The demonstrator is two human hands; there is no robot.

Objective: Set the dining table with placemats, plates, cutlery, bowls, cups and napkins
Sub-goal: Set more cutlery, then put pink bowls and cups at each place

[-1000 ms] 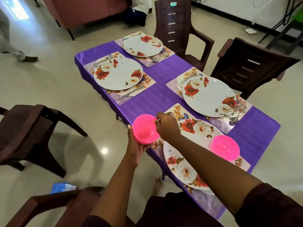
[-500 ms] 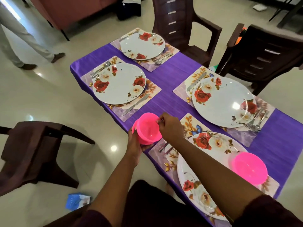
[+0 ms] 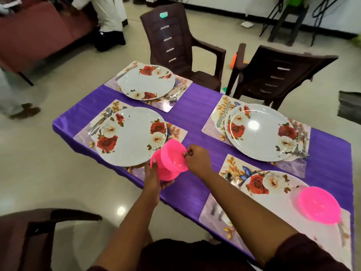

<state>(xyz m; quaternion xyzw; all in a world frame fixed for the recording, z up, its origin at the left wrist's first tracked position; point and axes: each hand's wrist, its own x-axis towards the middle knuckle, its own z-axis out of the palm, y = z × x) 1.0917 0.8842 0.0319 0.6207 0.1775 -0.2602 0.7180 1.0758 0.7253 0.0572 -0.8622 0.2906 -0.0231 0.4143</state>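
A purple-clothed table (image 3: 195,118) carries several floral placemats, each with a rose-patterned plate and cutlery. My left hand (image 3: 156,173) cups the lower bowl of a stack of pink bowls (image 3: 166,171) from beneath, at the table's near-left edge. My right hand (image 3: 197,159) pinches the rim of the top pink bowl (image 3: 173,155), which is tilted up off the stack beside the near-left plate (image 3: 129,135). Another pink bowl (image 3: 318,204) rests on the nearest plate (image 3: 269,184) at right.
Two dark brown chairs (image 3: 185,47) (image 3: 277,73) stand at the far side, and another chair (image 3: 33,235) is at my near left. Two people's legs are on the floor at far left. A reddish sofa (image 3: 39,28) sits behind.
My right hand has lifted the top bowl partly off the stack. Both hands and the bowls have shifted toward the near-left plate as my view moved along the table.
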